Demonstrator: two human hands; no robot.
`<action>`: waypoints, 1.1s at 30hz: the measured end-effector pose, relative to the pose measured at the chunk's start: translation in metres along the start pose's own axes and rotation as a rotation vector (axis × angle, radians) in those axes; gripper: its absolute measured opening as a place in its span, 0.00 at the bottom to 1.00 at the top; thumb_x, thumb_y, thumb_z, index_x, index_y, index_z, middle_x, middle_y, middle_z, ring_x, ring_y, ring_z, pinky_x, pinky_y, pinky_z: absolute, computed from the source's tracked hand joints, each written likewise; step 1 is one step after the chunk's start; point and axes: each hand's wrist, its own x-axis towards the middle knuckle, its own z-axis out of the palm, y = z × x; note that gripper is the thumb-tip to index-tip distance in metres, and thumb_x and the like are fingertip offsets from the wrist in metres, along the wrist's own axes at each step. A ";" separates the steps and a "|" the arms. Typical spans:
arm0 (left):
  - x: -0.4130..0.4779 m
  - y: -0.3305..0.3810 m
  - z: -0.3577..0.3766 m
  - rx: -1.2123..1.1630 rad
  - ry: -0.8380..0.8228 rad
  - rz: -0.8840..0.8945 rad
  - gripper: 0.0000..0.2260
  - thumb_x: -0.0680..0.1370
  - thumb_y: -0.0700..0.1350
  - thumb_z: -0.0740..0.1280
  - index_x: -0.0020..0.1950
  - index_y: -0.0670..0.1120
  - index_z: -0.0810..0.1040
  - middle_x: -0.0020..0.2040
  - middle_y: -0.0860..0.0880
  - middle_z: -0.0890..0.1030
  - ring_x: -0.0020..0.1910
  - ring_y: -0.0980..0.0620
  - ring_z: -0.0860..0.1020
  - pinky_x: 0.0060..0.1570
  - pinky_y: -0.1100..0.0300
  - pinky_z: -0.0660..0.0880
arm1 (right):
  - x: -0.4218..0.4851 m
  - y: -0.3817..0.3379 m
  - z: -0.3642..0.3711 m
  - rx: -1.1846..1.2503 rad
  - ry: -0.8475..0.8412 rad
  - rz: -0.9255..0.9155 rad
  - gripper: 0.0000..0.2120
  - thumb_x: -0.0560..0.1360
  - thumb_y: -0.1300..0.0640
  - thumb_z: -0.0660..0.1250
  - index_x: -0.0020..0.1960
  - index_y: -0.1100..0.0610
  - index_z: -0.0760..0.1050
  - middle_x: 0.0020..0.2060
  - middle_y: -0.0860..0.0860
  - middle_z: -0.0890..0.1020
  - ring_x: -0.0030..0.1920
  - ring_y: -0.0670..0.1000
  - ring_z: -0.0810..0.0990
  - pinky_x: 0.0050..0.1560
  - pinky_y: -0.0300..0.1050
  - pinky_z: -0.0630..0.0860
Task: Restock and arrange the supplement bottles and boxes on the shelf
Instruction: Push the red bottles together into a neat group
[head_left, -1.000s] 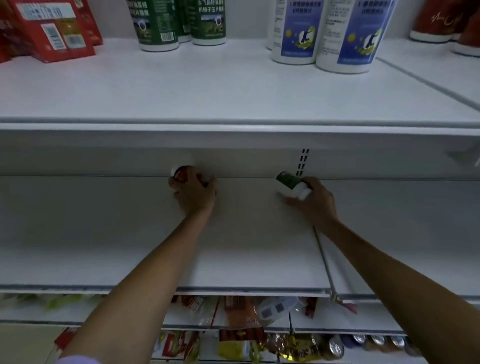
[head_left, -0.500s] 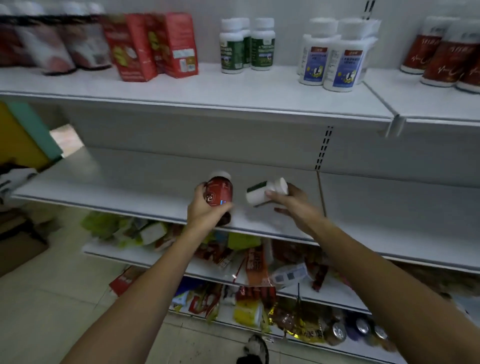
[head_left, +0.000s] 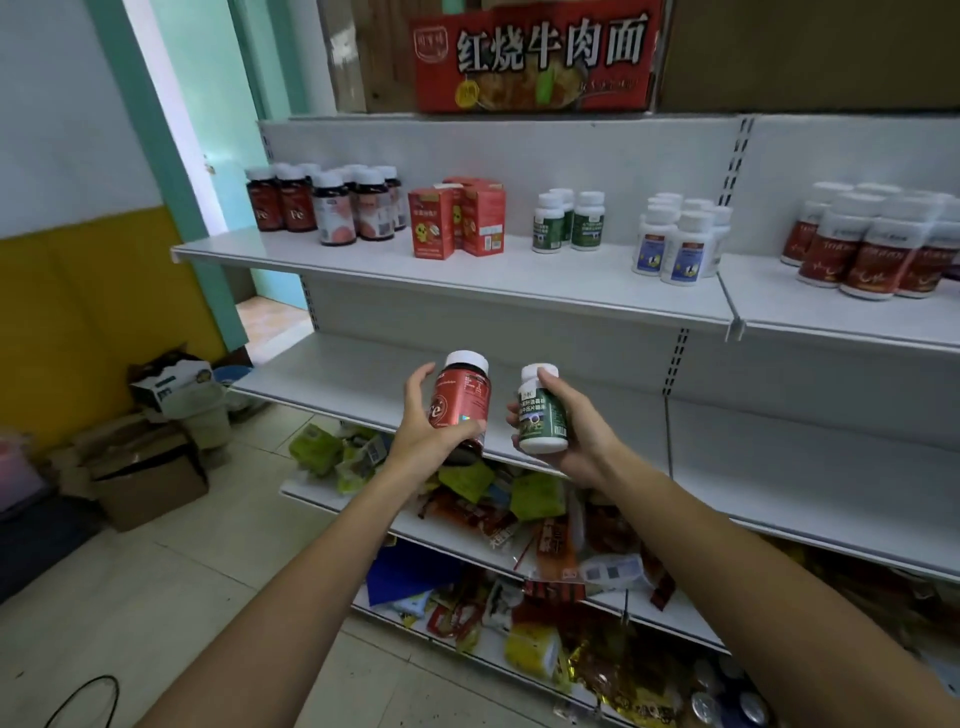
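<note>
left hand (head_left: 421, 436) fingers curled round red bottle (head_left: 461, 402) | right hand (head_left: 576, 441) curled round green bottle (head_left: 543, 415) | change: both pulled from far back of middle shelf (head_left: 332, 379), now held upright in air, near | judged next: matching groups on top shelf (head_left: 519, 283)

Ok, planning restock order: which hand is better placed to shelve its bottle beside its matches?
Probably the right hand: its green bottle is almost below the green group; the left hand's Fe bottle belongs farther left.
</note>
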 end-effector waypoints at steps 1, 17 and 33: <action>-0.003 0.006 -0.002 -0.016 0.002 0.019 0.39 0.69 0.39 0.74 0.70 0.60 0.56 0.52 0.56 0.69 0.49 0.51 0.77 0.49 0.53 0.78 | -0.002 -0.005 0.007 -0.016 -0.019 -0.007 0.16 0.72 0.48 0.68 0.51 0.59 0.73 0.38 0.55 0.77 0.36 0.51 0.77 0.36 0.44 0.78; 0.042 0.064 -0.014 -0.130 0.089 0.222 0.30 0.74 0.37 0.68 0.68 0.58 0.60 0.56 0.52 0.70 0.48 0.57 0.75 0.38 0.65 0.75 | 0.034 -0.079 0.052 -0.482 -0.006 -0.263 0.11 0.71 0.57 0.70 0.51 0.57 0.73 0.38 0.54 0.76 0.35 0.50 0.76 0.33 0.41 0.75; 0.187 0.086 -0.019 0.139 0.168 0.426 0.40 0.66 0.36 0.76 0.69 0.59 0.59 0.54 0.62 0.70 0.47 0.60 0.76 0.40 0.71 0.76 | 0.193 -0.200 0.005 -1.048 0.593 -0.991 0.24 0.74 0.62 0.67 0.68 0.58 0.67 0.57 0.60 0.76 0.55 0.60 0.75 0.53 0.47 0.71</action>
